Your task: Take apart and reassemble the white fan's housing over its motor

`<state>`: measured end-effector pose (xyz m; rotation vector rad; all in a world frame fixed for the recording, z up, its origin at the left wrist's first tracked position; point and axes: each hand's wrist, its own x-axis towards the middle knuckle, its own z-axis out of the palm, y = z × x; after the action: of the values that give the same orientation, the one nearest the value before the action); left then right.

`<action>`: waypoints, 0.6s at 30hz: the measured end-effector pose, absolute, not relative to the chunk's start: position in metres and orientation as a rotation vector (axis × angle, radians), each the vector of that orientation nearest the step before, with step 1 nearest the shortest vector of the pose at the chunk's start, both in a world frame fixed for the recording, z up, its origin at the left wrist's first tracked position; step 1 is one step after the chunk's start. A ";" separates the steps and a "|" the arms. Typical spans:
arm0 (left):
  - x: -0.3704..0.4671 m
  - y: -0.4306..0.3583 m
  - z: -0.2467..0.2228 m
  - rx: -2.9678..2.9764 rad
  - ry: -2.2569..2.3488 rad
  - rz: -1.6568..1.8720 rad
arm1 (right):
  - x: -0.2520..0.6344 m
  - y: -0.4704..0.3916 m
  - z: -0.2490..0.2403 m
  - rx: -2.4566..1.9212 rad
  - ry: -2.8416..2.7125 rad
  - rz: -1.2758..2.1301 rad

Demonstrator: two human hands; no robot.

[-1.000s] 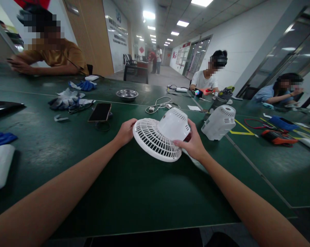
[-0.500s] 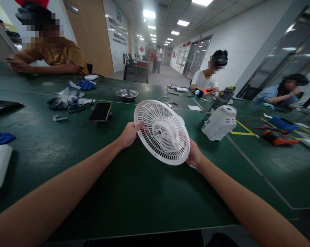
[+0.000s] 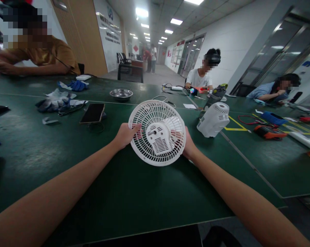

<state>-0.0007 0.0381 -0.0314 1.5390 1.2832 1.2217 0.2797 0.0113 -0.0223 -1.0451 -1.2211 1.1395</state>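
A round white fan grille [image 3: 162, 160] with a motor housing [image 3: 158, 137] and a bare shaft at its centre is held over the green table [image 3: 155, 199], its open side tilted toward me. My left hand [image 3: 126, 136] grips the rim on the left, thumb over the edge on the inner side. My right hand [image 3: 189, 145] holds the right side from behind; most of its fingers are hidden, and some show through the slats. A white plastic housing [image 3: 213, 120] with vent slots stands just to the right of the grille.
Left of my hands lie a phone [image 3: 92, 113] and several gloves [image 3: 57, 101]. A steel bowl [image 3: 121, 94] stands farther back. An orange multimeter [image 3: 269, 132] and a blue case [image 3: 273, 118] lie at right. A co-worker [image 3: 199, 79] sits across the table, others at both sides.
The grille has turned so its open inner face points more squarely toward me. Both hands keep their hold. The camera view has swung slightly to the right.
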 end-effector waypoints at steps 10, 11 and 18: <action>-0.007 0.042 -0.025 1.343 1.421 1.173 | 0.368 0.046 -0.008 -1.675 -1.697 -0.030; -0.008 0.043 -0.023 1.333 1.445 1.161 | 0.370 0.046 -0.010 -1.735 -1.704 -0.043; -0.016 0.043 -0.018 1.413 1.509 1.058 | 0.374 0.050 -0.011 -1.728 -1.718 -0.188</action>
<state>-0.0156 0.0430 -0.0182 1.4130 1.5093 1.0576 0.3741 0.0503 -0.0112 -1.7281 -1.7176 -0.1883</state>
